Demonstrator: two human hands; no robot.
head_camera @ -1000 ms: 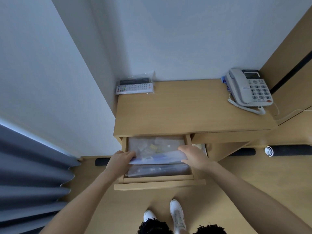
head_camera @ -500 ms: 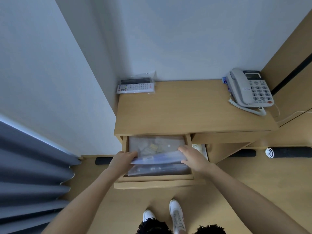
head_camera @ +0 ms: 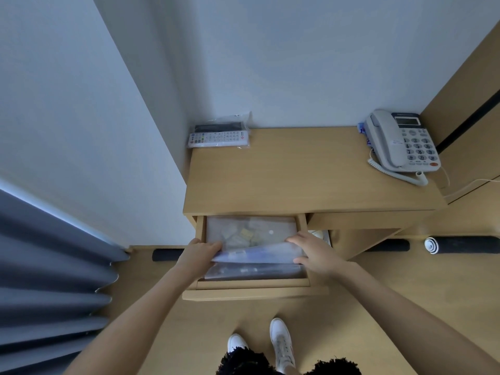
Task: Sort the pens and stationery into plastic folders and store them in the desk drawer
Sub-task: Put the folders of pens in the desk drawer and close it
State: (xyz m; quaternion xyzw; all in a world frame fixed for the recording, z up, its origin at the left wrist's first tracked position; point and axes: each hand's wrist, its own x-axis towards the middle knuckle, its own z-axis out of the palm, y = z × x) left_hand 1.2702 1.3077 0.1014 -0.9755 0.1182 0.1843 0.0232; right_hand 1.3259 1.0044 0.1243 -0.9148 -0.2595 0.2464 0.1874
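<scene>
Left hand (head_camera: 198,254): we grasp the plastic folder (head_camera: 257,255) at its left edge.
Right hand (head_camera: 315,253): we grasp its right edge over the open drawer (head_camera: 254,289).

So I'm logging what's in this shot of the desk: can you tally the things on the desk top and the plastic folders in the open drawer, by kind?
Telephone: 1
Remote controls in a clear bag: 2
Plastic folders in the drawer: 3 (back, held, front)
Total: 6
</scene>
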